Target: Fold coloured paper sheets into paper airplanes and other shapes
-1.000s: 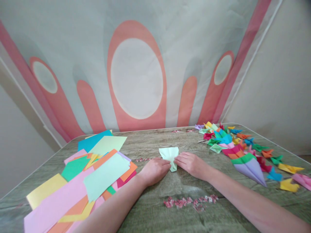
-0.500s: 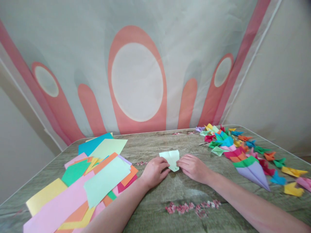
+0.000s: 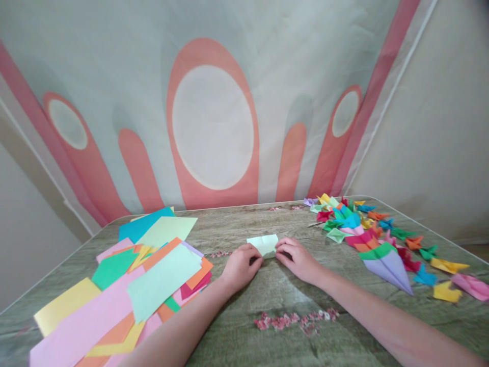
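A small sheet of pale green paper (image 3: 264, 243), creased down its middle, lies on the wooden-patterned table between my two hands. At its near left corner, my left hand (image 3: 243, 261) pinches the edge with thumb and curled fingers. My right hand (image 3: 296, 259) grips the right side in the same way, fingers bent over the corner. The near edge looks folded up, though the fingertips partly cover it.
Loose coloured paper sheets (image 3: 164, 278) spread over the table's left side. On the right lie many small folded paper figures (image 3: 426, 275) and a row of nested paper planes (image 3: 389, 267). A patterned cloth backdrop (image 3: 214, 127) hangs behind the table.
The lower pointed part of the pale green paper has been folded up, leaving a shorter strip. Both hands have shifted slightly, and the view has moved a little.
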The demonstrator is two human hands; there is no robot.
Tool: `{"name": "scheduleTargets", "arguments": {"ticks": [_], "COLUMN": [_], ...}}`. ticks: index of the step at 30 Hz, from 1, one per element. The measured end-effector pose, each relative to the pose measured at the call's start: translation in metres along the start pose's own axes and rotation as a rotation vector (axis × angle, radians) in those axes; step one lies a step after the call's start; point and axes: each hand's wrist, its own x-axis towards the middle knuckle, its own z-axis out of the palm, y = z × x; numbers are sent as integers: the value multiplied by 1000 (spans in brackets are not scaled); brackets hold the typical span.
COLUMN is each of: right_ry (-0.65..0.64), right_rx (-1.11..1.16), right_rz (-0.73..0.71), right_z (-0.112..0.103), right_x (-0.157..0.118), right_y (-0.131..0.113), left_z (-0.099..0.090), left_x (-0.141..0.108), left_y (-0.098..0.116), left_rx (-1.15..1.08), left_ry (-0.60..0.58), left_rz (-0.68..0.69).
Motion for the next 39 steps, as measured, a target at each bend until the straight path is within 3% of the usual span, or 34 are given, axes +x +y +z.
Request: {"name": "scheduleTargets", "arguments": {"ticks": [6, 23, 30, 39], "right_ry": [16, 20, 42, 31], "right_rx": [-54, -124, -132, -135], "right_rz": [109, 126, 129, 134], "right_z": [7, 8, 10, 11], "right_x": [5, 6, 7, 6], "right_y": [8, -1, 2, 3], "left_z": [5, 9, 13, 6], "left_x": [5, 5, 3, -1], "left_y": [-2, -4, -6, 4], "left_rx": [-35, 3, 55, 263], "left_ry": [56, 102, 129, 18], "left_rz": [-84, -120, -89, 61]}}
